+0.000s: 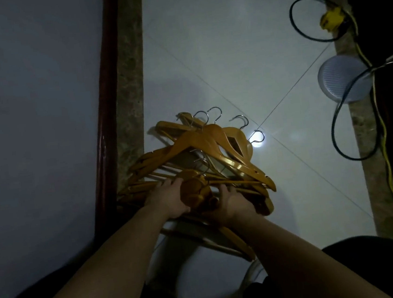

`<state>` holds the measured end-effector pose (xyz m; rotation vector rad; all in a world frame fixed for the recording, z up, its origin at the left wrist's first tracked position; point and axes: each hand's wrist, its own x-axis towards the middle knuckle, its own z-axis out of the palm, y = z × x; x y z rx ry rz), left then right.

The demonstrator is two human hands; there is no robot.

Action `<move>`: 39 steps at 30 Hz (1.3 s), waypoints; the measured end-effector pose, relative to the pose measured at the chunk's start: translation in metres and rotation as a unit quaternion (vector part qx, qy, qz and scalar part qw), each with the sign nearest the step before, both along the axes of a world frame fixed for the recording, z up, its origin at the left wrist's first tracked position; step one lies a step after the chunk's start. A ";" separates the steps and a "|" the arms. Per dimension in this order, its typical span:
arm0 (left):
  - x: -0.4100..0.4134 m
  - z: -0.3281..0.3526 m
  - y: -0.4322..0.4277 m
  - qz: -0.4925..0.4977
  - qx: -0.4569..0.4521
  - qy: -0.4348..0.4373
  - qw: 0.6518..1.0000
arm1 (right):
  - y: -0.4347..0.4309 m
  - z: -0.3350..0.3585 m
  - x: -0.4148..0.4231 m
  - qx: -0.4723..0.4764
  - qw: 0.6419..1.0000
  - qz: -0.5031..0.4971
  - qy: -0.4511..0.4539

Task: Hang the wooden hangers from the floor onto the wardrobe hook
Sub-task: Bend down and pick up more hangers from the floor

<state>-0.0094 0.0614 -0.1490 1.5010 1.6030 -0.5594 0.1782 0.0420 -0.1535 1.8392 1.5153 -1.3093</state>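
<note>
A pile of several wooden hangers (199, 143) with metal hooks lies on the white tiled floor, against a stone strip at the left. My left hand (169, 200) grips the near side of the pile, its fingers over the crossbars. My right hand (232, 203) holds the hangers from the right, with the thumb on top and the fingers under the wood. Between my hands sits a rounded wooden hanger neck (195, 192). More hangers (229, 240) lie beneath my right forearm. No wardrobe hook is in view.
A dark red wooden frame (105, 124) and a pale panel stand at the left. At the right lie a black cable loop (310, 22), a yellow plug (331, 20), a yellow wire and a round white lid (343, 82). My dark-clothed knees fill the bottom.
</note>
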 end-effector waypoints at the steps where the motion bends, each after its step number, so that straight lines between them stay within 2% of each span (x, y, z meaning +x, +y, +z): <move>1: 0.000 -0.005 -0.001 -0.011 -0.007 0.006 1.000 | -0.002 -0.007 -0.002 0.009 1.000 0.004 -0.001; 9: 0.019 -0.034 -0.008 -0.012 -0.028 0.029 0.999 | -0.013 -0.042 -0.015 0.026 0.999 0.024 -0.017; 17: 0.021 -0.055 -0.016 -0.012 0.036 0.037 0.999 | -0.002 -0.060 -0.032 0.036 0.997 -0.066 -0.005; 25: 0.018 -0.052 -0.005 -0.010 -0.021 0.017 1.000 | -0.007 -0.053 -0.029 0.002 0.990 -0.130 0.045; 30: 0.010 -0.049 -0.001 -0.027 -0.049 -0.006 0.998 | 0.001 -0.039 -0.026 -0.007 0.995 -0.070 0.070; 36: 0.002 -0.031 0.005 0.005 -0.136 -0.043 0.990 | 0.005 -0.008 -0.028 -0.038 0.993 -0.024 0.110; 39: 0.000 -0.011 0.007 -0.017 -0.135 -0.048 0.990 | 0.011 0.014 -0.027 -0.035 0.990 0.004 0.139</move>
